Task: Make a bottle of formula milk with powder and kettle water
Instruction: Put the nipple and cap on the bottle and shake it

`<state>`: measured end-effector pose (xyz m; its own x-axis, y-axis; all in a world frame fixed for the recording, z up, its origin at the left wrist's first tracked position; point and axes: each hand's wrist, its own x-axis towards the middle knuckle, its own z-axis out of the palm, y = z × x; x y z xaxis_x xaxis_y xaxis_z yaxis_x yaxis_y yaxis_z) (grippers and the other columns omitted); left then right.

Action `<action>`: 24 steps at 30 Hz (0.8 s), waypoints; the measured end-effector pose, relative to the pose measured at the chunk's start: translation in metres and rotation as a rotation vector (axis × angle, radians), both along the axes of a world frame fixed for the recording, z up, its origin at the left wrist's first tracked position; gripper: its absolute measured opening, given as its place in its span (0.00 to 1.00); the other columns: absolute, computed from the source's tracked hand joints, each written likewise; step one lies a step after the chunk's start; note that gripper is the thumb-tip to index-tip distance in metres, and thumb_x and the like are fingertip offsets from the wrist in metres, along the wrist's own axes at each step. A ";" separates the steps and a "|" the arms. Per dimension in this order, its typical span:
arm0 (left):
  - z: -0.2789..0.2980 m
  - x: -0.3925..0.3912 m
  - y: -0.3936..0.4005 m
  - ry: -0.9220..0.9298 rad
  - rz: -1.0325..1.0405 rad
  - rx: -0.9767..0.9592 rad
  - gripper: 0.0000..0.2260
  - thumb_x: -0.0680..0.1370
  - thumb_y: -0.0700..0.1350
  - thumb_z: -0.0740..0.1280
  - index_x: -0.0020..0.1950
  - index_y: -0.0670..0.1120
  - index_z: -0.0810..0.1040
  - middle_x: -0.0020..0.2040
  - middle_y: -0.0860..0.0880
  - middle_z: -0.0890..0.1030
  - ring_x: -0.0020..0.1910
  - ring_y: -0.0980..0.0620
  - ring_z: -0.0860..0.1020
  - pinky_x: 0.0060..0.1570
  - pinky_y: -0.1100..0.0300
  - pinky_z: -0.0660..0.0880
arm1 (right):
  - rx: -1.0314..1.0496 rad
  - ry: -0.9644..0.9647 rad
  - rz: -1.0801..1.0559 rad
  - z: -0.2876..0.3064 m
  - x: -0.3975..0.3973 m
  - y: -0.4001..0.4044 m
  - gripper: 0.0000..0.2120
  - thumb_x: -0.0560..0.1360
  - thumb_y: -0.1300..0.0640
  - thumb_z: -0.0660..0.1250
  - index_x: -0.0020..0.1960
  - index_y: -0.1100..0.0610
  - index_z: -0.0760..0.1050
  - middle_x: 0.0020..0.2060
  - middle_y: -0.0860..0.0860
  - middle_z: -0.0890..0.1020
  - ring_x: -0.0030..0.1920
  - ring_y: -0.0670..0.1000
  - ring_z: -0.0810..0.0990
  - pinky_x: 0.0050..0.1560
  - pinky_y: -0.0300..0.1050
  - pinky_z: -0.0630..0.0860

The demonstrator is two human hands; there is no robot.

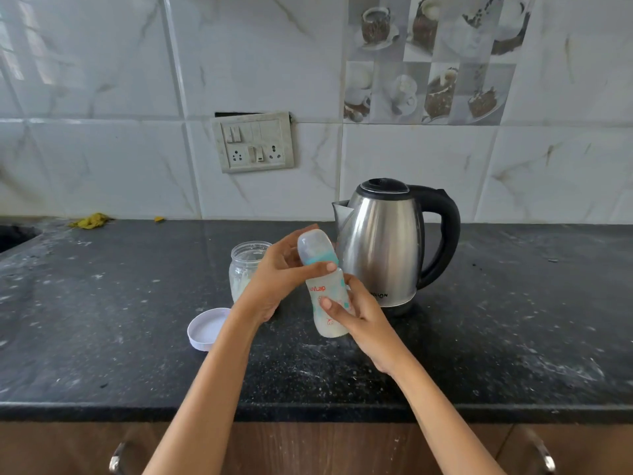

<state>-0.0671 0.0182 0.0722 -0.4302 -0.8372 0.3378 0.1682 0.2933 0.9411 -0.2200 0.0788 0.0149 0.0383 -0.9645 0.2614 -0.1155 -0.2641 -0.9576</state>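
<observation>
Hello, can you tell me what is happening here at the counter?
A person is holding a baby bottle in both hands: the left hand grips its capped top, the right hand holds its body. The bottle looks milky inside. Behind it stand a steel kettle and an open powder jar, its lid lying on the counter.

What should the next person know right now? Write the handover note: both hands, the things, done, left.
Left hand grips the teal collar and cap end of the baby bottle; right hand holds its lower body, bottle tilted above the counter.
Kettle stands just behind, lid shut. Powder jar is open; its lid lies beside it.
Done, apparently: milky liquid in the bottle, cap on.
Left, probably: tighten, shake, close the jar.
</observation>
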 end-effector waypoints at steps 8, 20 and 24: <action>-0.005 -0.025 0.030 0.057 0.335 -0.051 0.17 0.66 0.46 0.79 0.51 0.42 0.82 0.44 0.47 0.86 0.44 0.52 0.85 0.42 0.57 0.81 | -0.178 0.297 -0.266 0.000 0.015 0.006 0.35 0.64 0.35 0.73 0.64 0.44 0.60 0.55 0.41 0.77 0.55 0.39 0.77 0.50 0.36 0.78; 0.001 -0.014 0.019 0.014 -0.178 0.019 0.18 0.72 0.41 0.71 0.61 0.40 0.78 0.55 0.40 0.83 0.56 0.45 0.81 0.56 0.54 0.78 | -0.007 -0.056 -0.086 0.006 -0.003 0.007 0.20 0.61 0.60 0.78 0.51 0.54 0.77 0.39 0.49 0.83 0.44 0.46 0.83 0.42 0.36 0.78; 0.001 -0.015 0.020 -0.017 -0.218 0.000 0.18 0.74 0.41 0.69 0.63 0.40 0.76 0.56 0.39 0.82 0.57 0.43 0.80 0.56 0.53 0.78 | 0.021 -0.060 -0.048 0.008 -0.007 0.007 0.18 0.62 0.61 0.78 0.49 0.54 0.77 0.38 0.47 0.83 0.43 0.45 0.83 0.43 0.37 0.78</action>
